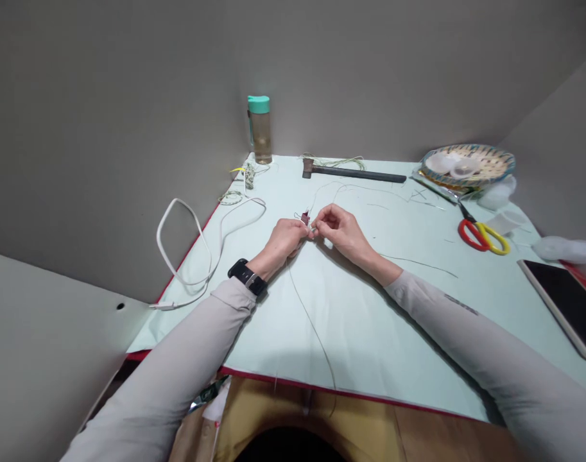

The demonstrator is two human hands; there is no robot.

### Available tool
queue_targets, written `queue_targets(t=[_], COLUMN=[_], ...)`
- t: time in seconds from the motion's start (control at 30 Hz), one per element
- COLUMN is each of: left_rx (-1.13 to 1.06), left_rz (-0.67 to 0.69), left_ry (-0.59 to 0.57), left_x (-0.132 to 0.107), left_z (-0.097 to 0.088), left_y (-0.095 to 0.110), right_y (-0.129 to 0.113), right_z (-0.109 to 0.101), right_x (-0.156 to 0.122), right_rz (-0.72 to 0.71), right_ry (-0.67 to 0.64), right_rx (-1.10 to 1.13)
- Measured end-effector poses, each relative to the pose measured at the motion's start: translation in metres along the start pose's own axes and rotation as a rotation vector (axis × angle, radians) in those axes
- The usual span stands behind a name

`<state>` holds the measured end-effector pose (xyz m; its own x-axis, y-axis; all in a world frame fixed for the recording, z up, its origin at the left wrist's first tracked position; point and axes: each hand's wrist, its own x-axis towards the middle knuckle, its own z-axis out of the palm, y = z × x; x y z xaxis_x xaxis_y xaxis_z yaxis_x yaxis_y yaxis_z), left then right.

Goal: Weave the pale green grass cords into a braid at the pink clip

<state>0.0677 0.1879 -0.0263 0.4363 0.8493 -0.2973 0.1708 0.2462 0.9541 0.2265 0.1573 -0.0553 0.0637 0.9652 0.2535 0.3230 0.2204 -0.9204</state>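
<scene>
In the middle of the table, my left hand (287, 239) is closed in a pinch at a small dark red binder clip (305, 219) with wire handles. Close beside it, my right hand (339, 230) pinches a thin cord between thumb and forefinger, the fingertips of both hands nearly touching. One thin cord strand (312, 319) runs from under my left hand down over the table's front edge. Another strand (418, 262) stretches right from beneath my right wrist, and pale strands (360, 187) loop behind the hands. The fine work between the fingertips is too small to make out.
A hammer-like tool (355, 173) lies behind my hands, near a bottle (261, 131). On the right are a woven basket (497, 165), red-and-yellow scissors (480, 234) and a tablet-like device (560, 305). A white cable (220, 237) loops along the left edge; grey partitions enclose the table.
</scene>
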Motion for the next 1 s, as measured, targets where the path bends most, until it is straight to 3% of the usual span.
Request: queue_targets(t=[0.3,0.57,0.8,1.0], left_rx=[-0.021,-0.005,0.036,0.064], left_rz=[-0.032,-0.044,-0.029,-0.017], left_ry=[-0.066,-0.058,-0.043,-0.041], left_x=[0.000,0.001,0.002,0.002], left_z=[-0.005,-0.004,-0.004,-0.005], left_y=[0.007,0.007,0.007,0.006], right_y=[-0.004,-0.013,-0.007,-0.015], right_z=[-0.016,-0.015,-0.020,-0.024], right_x=[0.000,-0.006,-0.003,0.001], right_rz=[0.016,0.040,0.104,0.300], right_ry=[-0.009,-0.144,-0.165,-0.291], right_rx=[-0.004,0.043,0.299,0.542])
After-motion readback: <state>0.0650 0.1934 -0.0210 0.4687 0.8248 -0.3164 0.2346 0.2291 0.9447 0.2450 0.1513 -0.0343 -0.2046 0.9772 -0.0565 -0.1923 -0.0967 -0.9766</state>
